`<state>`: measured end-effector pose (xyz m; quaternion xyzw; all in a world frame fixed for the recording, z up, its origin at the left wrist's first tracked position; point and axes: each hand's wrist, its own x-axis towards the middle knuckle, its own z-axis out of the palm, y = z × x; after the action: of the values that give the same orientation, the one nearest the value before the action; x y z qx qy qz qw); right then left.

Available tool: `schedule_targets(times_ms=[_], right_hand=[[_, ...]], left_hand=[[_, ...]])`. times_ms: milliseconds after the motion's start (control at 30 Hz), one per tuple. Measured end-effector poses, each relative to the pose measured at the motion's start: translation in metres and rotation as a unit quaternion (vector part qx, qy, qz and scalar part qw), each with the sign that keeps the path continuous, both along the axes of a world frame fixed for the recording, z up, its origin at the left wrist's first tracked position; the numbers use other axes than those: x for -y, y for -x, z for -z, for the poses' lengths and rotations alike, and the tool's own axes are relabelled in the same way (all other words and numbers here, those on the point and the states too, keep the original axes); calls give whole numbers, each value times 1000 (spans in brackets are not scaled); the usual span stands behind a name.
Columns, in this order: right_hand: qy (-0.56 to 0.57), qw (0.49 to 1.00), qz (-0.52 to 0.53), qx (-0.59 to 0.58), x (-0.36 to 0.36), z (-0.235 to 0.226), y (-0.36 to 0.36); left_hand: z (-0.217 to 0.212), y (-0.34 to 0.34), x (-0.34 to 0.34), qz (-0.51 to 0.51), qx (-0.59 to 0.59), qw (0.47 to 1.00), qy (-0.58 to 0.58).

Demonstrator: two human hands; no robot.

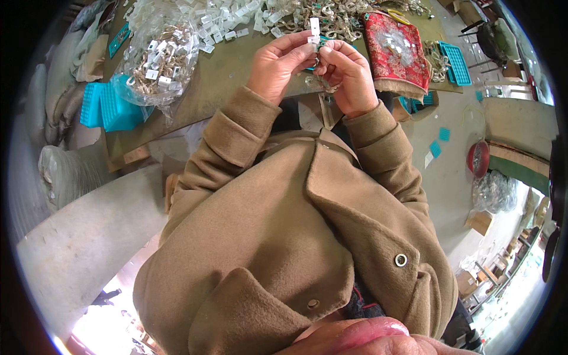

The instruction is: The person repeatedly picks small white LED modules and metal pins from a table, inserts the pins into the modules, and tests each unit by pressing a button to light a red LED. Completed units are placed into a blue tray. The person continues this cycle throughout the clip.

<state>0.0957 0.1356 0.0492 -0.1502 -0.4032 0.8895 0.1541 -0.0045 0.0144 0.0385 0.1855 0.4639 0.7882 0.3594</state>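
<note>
Above the near edge of the table, both my hands meet around one small part. In my left hand (279,66), the thumb and forefinger pinch a small white plastic piece (315,26), which stands up from the fingertips. My right hand (350,74) is closed beside it, its thumb and forefinger pinched on a thin beige wire (320,59) below the white piece. A loop of the wire hangs beneath the right fingers. Just how the wire and the piece join is too small to tell.
Loose translucent plastic pieces (228,18) and a heap of beige wire bundles (331,15) cover the far table. At left sit a clear bag of white-ended wires (168,59) and turquoise baskets (115,109). Right lie a red patterned cloth (381,71) and a turquoise tray (454,62).
</note>
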Motion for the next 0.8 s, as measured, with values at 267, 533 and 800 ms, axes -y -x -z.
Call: schedule_targets(times_ms=[267, 533, 800], right_hand=[[-11, 1000, -11, -4, 1, 10, 0], [-170, 985, 19, 29, -6, 12, 3], [-255, 967, 5, 12, -2, 14, -1]], left_hand=[[-1, -6, -1, -12, -3, 1000, 4], [5, -12, -7, -76, -209, 973, 63], [-2, -8, -1, -68, -99, 981, 151]])
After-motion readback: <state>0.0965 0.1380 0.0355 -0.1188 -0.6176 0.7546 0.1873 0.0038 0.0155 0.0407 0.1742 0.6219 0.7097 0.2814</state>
